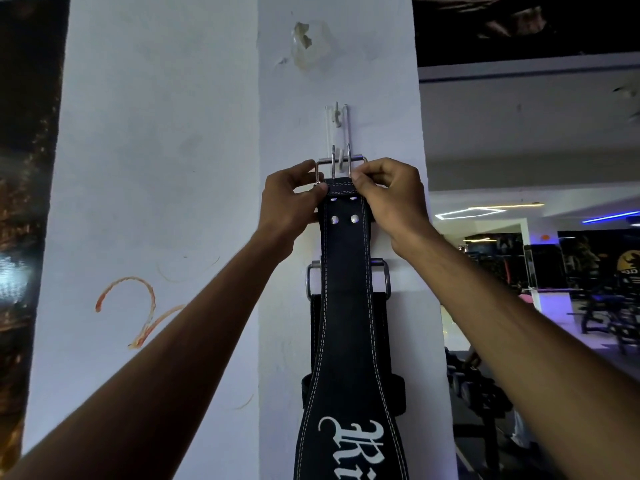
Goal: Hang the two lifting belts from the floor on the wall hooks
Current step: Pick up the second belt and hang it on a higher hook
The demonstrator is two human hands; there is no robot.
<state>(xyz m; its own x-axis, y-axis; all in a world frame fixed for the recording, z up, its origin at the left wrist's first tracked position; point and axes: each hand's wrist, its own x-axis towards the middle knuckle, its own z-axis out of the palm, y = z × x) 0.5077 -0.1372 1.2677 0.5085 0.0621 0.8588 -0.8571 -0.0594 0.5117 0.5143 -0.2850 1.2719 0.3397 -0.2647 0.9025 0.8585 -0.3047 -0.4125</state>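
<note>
A black lifting belt [346,306] with white stitching and white lettering hangs down the white pillar. Its silver buckle [341,166] sits at a small white wall hook [341,157]; whether the buckle rests on the hook I cannot tell. My left hand [291,199] pinches the buckle's left side and the belt's top edge. My right hand [388,199] grips the top right corner of the belt. Behind it a second black belt [313,306] hangs lower, its metal buckle [346,275] showing on both sides. Another white hook [337,114] stands higher on the pillar.
The white pillar [277,237] has chipped paint near the top and a red scrawl [138,313] on its left face. To the right lies a dim gym room with benches and machines [606,306]. A dark panel [24,202] runs along the left edge.
</note>
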